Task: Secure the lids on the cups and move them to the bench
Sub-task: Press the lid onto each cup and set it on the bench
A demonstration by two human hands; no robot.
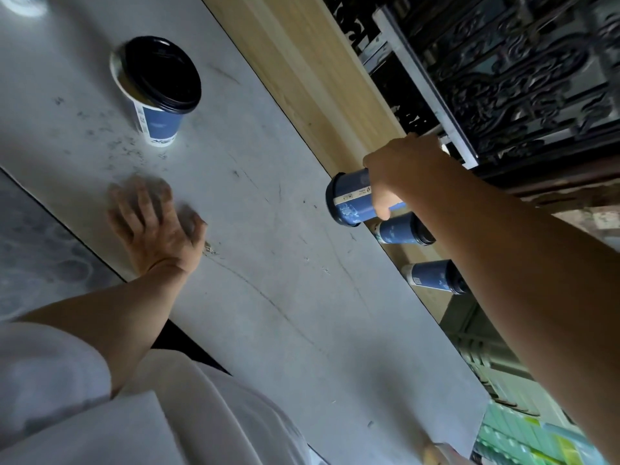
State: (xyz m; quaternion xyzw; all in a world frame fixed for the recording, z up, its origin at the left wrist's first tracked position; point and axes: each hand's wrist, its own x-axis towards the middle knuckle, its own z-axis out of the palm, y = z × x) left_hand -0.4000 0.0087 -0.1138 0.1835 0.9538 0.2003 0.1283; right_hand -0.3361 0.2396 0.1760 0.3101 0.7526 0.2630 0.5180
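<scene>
My right hand (399, 172) grips a blue paper cup with a black lid (349, 201), held over the far edge of the white table (268, 246) above the wooden bench (302, 62). Two more lidded blue cups (402, 228) (434, 275) stand on the bench just beyond and below it. Another blue cup (157, 124) stands on the table at the left, its black lid (161, 73) lying askew on the rim with part of the opening showing. My left hand (157, 216) rests flat on the table, fingers spread, holding nothing.
A dark ornate metal railing (520, 78) runs behind the bench. Green tiled flooring (523, 431) shows at the lower right. My white clothing (100, 414) fills the lower left. A pale round object (23, 3) sits at the table's far left corner.
</scene>
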